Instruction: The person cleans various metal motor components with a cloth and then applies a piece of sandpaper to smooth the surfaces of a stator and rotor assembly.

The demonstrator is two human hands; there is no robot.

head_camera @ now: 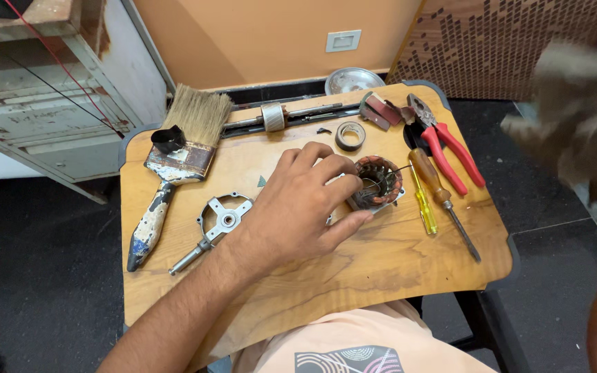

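Head view looks down on our small wooden counter (381,262) with rounded corners, and we start nearest the body, where a peach-coloured shirt (354,342) shows at 6 o'clock. From there our left forearm runs up to the left hand (298,207), which lies near the middle of the board. Its fingers are curled and its thumb stretched toward 3 o'clock, closed around the near and left side of a round motor stator wound with copper wire (379,182), which rests on the counter just right of centre. We cannot tell how firmly it is gripped.

At 9 o'clock of that hand lies a round silver metal bracket with a shaft (219,222), the shaft pointing toward 7 o'clock. Further left, a wide old paintbrush with a paint-flecked handle (177,159) lies with its bristles toward 12 o'clock, and a small black cap-like piece (168,139) sits on its ferrule.

At 3 o'clock of the stator lie a yellow clear-handled screwdriver (423,200) and a wooden-handled screwdriver (440,197), side by side, then red-handled pliers (447,145) further out.

Beyond the stator, toward 12 o'clock, sits a small roll of dark tape (350,135), and behind it a long metal rod wrapped with pale tape (278,117) lies along the far edge. A round metal dish (352,79) stands past the edge.

Our right hand (575,117) is only a blur at 2 o'clock, off the counter; whether it is spread or closed we cannot tell.
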